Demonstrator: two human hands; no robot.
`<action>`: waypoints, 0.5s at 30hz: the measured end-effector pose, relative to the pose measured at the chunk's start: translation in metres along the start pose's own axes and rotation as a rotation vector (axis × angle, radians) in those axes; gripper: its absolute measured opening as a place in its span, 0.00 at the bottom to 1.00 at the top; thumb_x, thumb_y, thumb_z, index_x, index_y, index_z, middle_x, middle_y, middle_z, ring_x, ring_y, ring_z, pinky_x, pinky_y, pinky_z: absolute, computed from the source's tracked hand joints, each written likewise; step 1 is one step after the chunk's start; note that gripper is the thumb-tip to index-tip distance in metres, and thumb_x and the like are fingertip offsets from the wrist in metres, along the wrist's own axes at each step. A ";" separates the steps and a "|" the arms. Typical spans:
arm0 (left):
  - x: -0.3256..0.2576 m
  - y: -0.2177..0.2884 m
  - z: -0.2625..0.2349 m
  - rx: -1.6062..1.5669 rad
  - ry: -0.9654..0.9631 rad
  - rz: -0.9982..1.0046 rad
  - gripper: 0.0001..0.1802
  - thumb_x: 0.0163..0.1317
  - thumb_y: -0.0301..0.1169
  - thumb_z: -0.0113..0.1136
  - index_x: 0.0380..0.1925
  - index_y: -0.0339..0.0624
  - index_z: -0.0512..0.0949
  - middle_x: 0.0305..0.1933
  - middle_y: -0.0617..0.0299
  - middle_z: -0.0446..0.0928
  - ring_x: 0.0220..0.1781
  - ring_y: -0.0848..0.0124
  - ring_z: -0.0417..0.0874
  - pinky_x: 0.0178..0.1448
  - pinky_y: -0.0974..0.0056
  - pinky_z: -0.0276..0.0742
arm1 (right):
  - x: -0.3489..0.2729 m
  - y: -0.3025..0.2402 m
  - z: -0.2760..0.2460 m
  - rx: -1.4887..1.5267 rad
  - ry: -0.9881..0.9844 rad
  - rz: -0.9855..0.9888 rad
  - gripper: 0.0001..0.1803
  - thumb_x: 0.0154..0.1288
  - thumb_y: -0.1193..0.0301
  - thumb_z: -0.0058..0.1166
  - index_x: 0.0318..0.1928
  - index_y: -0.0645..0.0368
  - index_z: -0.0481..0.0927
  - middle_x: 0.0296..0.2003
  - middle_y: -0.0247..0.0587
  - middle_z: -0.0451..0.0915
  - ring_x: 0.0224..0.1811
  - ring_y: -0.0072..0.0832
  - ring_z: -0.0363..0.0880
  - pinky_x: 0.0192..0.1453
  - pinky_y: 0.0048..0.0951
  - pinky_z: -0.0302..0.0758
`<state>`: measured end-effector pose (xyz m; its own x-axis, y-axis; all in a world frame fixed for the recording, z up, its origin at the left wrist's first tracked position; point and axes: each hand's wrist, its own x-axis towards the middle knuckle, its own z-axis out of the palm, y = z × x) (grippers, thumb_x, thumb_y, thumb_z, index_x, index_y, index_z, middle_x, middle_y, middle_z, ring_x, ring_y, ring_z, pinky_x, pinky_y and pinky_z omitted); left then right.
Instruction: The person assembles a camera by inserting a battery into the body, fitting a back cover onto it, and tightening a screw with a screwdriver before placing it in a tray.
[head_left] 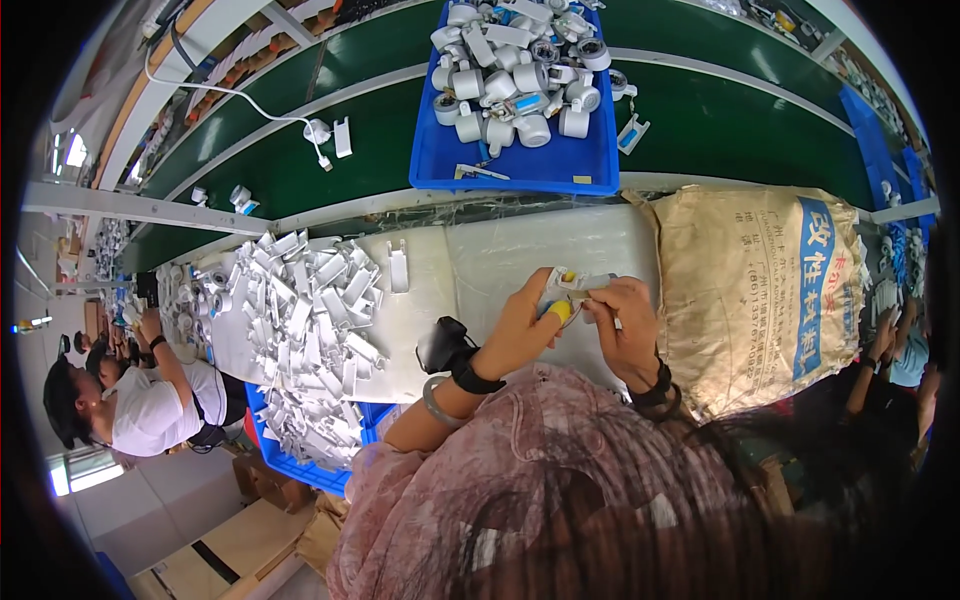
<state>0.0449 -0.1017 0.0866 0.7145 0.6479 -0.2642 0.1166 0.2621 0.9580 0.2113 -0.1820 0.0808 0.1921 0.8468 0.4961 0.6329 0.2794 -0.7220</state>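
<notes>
Both hands met over the middle of the bench (480, 270), working on a small white plastic part (583, 283) held between them. The left hand (525, 320), a yellow cot on one fingertip, had its grip pinching the part from the 8 o'clock side; the right hand (628, 325) had its grip pressed together on the part from 4 o'clock.

Judging by the heaps, the work looked partway along: a large pile of flat white clips (310, 320) lay at 9 o'clock from the hands, spilling down over a blue bin (300, 470), so plenty seemed left to do. A blue tray (515, 160) at 12 o'clock, on the green conveyor (720, 120), already held many white cylindrical pieces (510, 80), apparently finished.

Room was tight to the right: a tan woven sack (760, 280) lay just beside the right hand at 3 o'clock. Bare bench opened between the hands and the clip pile. The bench's far edge ran near, at 12 o'clock. A co-worker in white (150, 400) sat well apart at 9 o'clock.
</notes>
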 end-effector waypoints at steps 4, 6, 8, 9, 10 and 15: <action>-0.003 0.006 0.001 0.006 -0.029 0.027 0.20 0.65 0.23 0.45 0.57 0.36 0.65 0.37 0.62 0.72 0.31 0.78 0.73 0.30 0.71 0.73 | -0.002 0.001 -0.001 0.023 -0.025 -0.018 0.11 0.57 0.80 0.61 0.41 0.57 0.80 0.28 0.35 0.79 0.32 0.31 0.77 0.55 0.40 0.68; -0.004 0.006 0.003 0.018 -0.036 0.026 0.20 0.64 0.23 0.45 0.58 0.36 0.64 0.37 0.62 0.72 0.31 0.78 0.73 0.31 0.71 0.73 | 0.001 -0.001 0.000 0.016 0.058 -0.062 0.10 0.55 0.79 0.64 0.38 0.56 0.82 0.27 0.33 0.79 0.32 0.29 0.77 0.55 0.38 0.67; -0.004 0.008 0.008 0.003 0.035 0.081 0.16 0.61 0.25 0.48 0.50 0.36 0.67 0.29 0.61 0.74 0.23 0.78 0.73 0.26 0.70 0.71 | -0.001 -0.001 0.003 0.016 0.075 -0.051 0.10 0.53 0.79 0.65 0.37 0.56 0.82 0.28 0.33 0.79 0.33 0.29 0.76 0.54 0.38 0.67; -0.005 0.008 0.008 0.002 0.035 0.080 0.16 0.61 0.25 0.48 0.50 0.36 0.67 0.29 0.61 0.74 0.23 0.78 0.73 0.26 0.70 0.71 | -0.001 -0.001 0.003 0.016 0.093 -0.040 0.10 0.52 0.78 0.66 0.36 0.56 0.83 0.28 0.33 0.79 0.34 0.28 0.75 0.54 0.37 0.66; -0.005 0.007 0.008 -0.008 0.029 0.085 0.16 0.61 0.25 0.48 0.50 0.36 0.67 0.29 0.61 0.74 0.23 0.78 0.72 0.27 0.70 0.71 | -0.001 -0.001 0.003 0.017 0.092 -0.039 0.10 0.52 0.78 0.66 0.36 0.56 0.83 0.28 0.33 0.79 0.34 0.28 0.75 0.54 0.37 0.66; -0.006 0.008 0.010 -0.005 0.020 0.110 0.16 0.61 0.25 0.48 0.50 0.36 0.67 0.29 0.62 0.73 0.24 0.78 0.72 0.28 0.70 0.70 | -0.004 0.001 0.005 0.056 0.089 -0.055 0.12 0.49 0.78 0.68 0.36 0.53 0.84 0.31 0.31 0.77 0.34 0.29 0.73 0.52 0.34 0.64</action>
<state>0.0481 -0.1106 0.0973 0.7087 0.6872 -0.1596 0.0348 0.1919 0.9808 0.2075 -0.1829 0.0751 0.2258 0.7868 0.5743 0.6018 0.3509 -0.7174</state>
